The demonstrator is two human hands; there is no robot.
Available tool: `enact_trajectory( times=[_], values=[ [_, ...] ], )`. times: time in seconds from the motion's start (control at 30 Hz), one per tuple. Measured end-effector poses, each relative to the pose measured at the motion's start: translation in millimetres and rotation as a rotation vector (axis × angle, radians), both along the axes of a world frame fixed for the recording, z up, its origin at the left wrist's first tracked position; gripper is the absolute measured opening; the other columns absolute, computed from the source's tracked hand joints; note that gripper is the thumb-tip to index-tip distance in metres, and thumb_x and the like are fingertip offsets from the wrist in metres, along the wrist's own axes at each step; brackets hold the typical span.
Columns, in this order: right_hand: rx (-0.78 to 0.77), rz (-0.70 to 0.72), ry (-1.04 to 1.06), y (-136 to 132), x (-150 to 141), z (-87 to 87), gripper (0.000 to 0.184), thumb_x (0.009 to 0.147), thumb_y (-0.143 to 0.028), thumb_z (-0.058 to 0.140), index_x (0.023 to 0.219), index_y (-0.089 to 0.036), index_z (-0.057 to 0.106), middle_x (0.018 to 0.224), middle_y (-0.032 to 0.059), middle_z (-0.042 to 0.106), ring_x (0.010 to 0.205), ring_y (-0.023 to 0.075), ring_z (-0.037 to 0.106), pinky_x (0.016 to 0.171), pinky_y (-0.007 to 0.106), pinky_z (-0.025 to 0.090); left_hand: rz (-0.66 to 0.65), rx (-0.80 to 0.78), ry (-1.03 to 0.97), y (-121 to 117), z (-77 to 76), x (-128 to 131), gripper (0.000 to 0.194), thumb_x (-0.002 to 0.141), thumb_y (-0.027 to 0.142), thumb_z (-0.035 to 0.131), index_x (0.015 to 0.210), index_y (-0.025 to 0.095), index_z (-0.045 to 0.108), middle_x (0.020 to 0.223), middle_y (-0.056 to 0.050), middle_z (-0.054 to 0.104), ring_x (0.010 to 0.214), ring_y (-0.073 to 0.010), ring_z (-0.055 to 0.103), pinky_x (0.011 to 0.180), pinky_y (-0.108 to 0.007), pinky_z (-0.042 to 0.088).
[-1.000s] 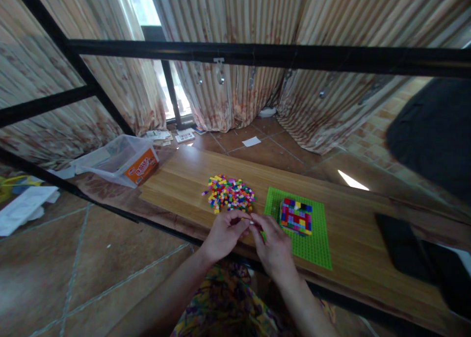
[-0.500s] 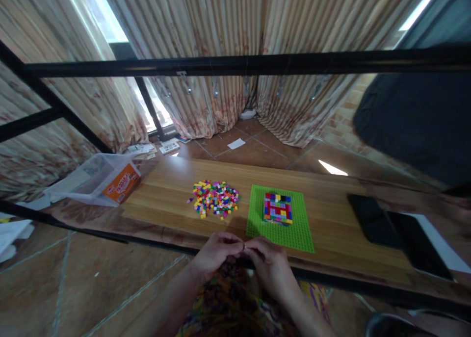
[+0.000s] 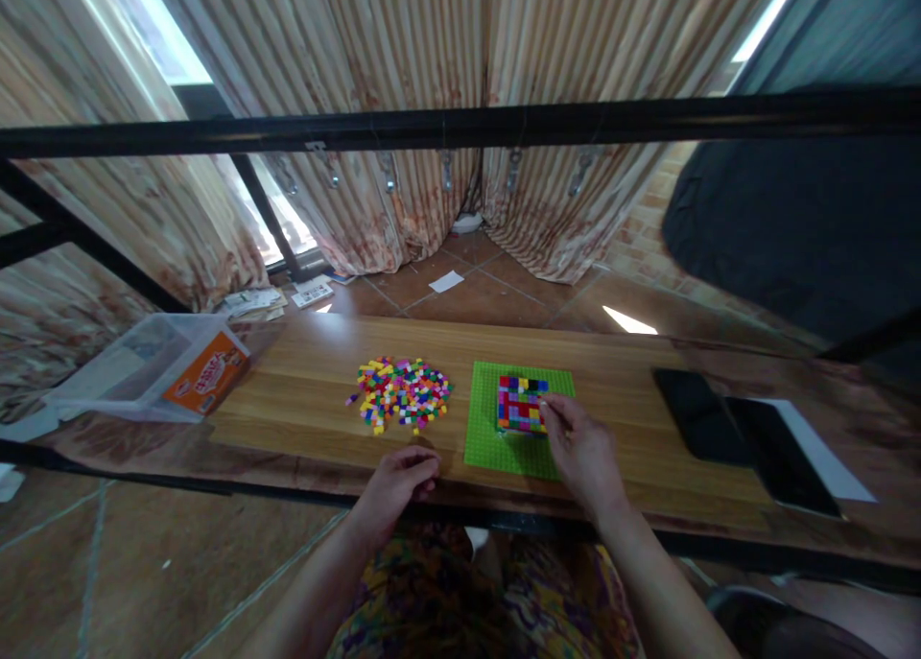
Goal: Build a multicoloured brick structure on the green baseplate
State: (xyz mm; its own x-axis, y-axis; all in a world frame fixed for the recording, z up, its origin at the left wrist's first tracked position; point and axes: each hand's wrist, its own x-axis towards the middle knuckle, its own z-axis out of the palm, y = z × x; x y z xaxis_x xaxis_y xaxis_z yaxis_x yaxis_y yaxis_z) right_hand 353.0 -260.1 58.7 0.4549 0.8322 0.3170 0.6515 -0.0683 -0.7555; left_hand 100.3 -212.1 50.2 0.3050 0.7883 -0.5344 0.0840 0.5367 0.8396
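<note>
On a green studded baseplate (image 3: 484, 429) stands a low block of small toy bricks (image 3: 514, 411) in red, blue, purple, yellow and other colours. My right hand (image 3: 586, 453) reaches over the plate's right side, its thumb and forefinger pinched at the block's right edge. Whatever lies between those fingertips is too small to make out. Close to the table's front edge, my left hand (image 3: 399, 482) is closed with thumb against fingers; its contents, if any, are hidden. Beyond it lies a pile of loose toy bricks (image 3: 413, 390).
At the table's left end sits a clear plastic bin (image 3: 154, 376) with an orange label. Two dark flat devices, a nearer one (image 3: 784, 458) and a farther one (image 3: 701, 414), lie on the right, beside a white sheet (image 3: 827, 453). A black bar (image 3: 460, 133) crosses beyond the wooden table (image 3: 288, 400).
My hands have parted from where they met at the table's front edge. The right one moved forward and right to the brick block; the left shifted slightly left. The camera view turned somewhat.
</note>
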Motion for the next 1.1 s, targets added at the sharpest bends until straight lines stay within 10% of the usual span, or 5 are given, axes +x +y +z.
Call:
enact_trajectory(
  times=[0.27, 1.1],
  values=[
    [0.133, -0.087, -0.184, 28, 10, -10.4, 0.029, 0.087, -0.043, 0.053, 0.082, -0.022, 0.072, 0.088, 0.0073, 0.069, 0.087, 0.0219, 0.059, 0.079, 0.037, 0.045, -0.057, 0.014, -0.013, 2, -8.1, -5, 0.03, 0.065, 0.038, 0.074, 0.082, 0.014, 0.067, 0.067, 0.001, 0.061, 0.054, -0.0074, 0.053, 0.054, -0.02, 0.04],
    [-0.113, -0.047, -0.293, 44, 17, -15.7, 0.039, 0.087, -0.05, 0.048, 0.076, -0.021, 0.073, 0.077, 0.0059, 0.072, 0.068, 0.0199, 0.062, 0.068, 0.032, 0.044, -0.061, -0.022, 0.001, 1, -2.4, 2, 0.024, 0.062, 0.031, 0.07, 0.078, 0.014, 0.064, 0.062, 0.003, 0.059, 0.053, -0.0069, 0.05, 0.053, -0.02, 0.042]
  ],
)
